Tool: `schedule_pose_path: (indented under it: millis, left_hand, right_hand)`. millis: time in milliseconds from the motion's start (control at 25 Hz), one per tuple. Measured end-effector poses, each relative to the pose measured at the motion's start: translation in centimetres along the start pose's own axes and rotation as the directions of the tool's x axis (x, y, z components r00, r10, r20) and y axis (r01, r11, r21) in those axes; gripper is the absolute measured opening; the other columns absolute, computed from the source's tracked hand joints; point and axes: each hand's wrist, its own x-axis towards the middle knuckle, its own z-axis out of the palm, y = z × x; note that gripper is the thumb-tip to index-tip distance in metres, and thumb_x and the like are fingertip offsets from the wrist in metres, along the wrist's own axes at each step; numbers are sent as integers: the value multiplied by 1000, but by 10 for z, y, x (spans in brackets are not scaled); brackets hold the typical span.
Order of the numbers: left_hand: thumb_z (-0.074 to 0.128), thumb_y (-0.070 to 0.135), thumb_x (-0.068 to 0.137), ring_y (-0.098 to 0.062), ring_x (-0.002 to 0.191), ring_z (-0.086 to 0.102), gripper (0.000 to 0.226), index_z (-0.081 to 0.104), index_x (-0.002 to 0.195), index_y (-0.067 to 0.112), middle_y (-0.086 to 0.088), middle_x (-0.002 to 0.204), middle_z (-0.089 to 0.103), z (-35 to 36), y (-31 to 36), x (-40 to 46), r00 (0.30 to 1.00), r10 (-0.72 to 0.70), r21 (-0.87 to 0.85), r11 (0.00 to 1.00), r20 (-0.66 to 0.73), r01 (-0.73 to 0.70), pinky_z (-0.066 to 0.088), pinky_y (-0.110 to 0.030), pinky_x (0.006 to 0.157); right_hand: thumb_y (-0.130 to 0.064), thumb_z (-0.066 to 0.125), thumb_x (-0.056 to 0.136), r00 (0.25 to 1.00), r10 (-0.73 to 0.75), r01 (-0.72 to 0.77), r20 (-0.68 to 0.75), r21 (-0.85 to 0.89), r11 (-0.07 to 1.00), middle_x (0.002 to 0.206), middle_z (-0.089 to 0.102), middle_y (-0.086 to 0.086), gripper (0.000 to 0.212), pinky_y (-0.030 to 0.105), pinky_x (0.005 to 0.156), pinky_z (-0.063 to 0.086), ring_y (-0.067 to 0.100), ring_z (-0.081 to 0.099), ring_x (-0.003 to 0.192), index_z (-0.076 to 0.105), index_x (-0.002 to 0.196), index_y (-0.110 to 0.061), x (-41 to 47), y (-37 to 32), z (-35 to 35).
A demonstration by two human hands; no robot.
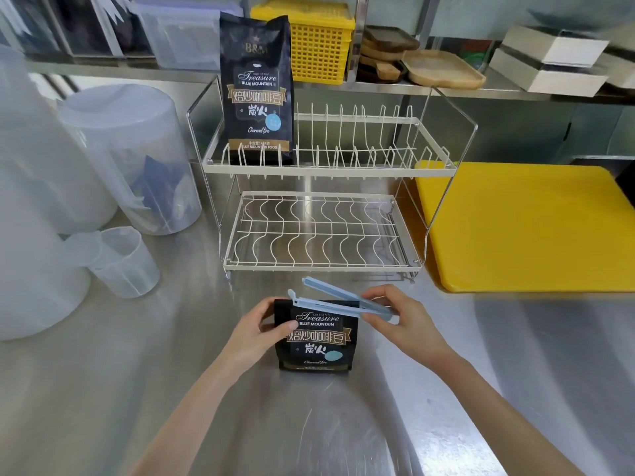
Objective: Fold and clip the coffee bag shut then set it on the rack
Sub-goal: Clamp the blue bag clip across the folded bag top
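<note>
Here, two coffee bags [318, 334], one clip [340, 302], one rack [319, 201]

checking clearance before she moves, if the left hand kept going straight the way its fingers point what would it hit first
The left hand points right and slightly away, and its fingers already rest on the folded coffee bag. It would press into that bag first; the open blue bag clip sits just above that line, though depth is unclear.
</note>
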Motion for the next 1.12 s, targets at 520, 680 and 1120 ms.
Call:
schedule_pose_path:
  millis: [520,680,1120]
  left_hand:
    - [63,16,79,1,101,55,68,27,135,29,6,118,55,2,3,-5,997,-75,-186,980,-9,72,44,-15,86]
    - [64,20,78,-9,112,51,69,27,136,30,7,126,50,1,3,0,996,-86,-159,984,-11,83,36,-25,98]
    - [59,13,81,-2,91,65,29,59,102,33,16,90,73,-11,-11,4,998,-62,-261,964,-25,53,53,-14,78]
  right_hand:
    - [-16,63,80,998,40,-44,46,81,996,93,56,-18,28,-6,69,38,-22,49,86,61,107,-21,15,-13,23]
    - [-18,63,80,997,68,-70,21,102,992,90,55,-21,28,2,68,43,-15,52,83,61,107,-24,17,-14,29]
    - [-20,61,81,996,85,-88,26,134,987,91,56,-21,22,10,69,49,-1,55,85,57,94,-37,13,-23,31]
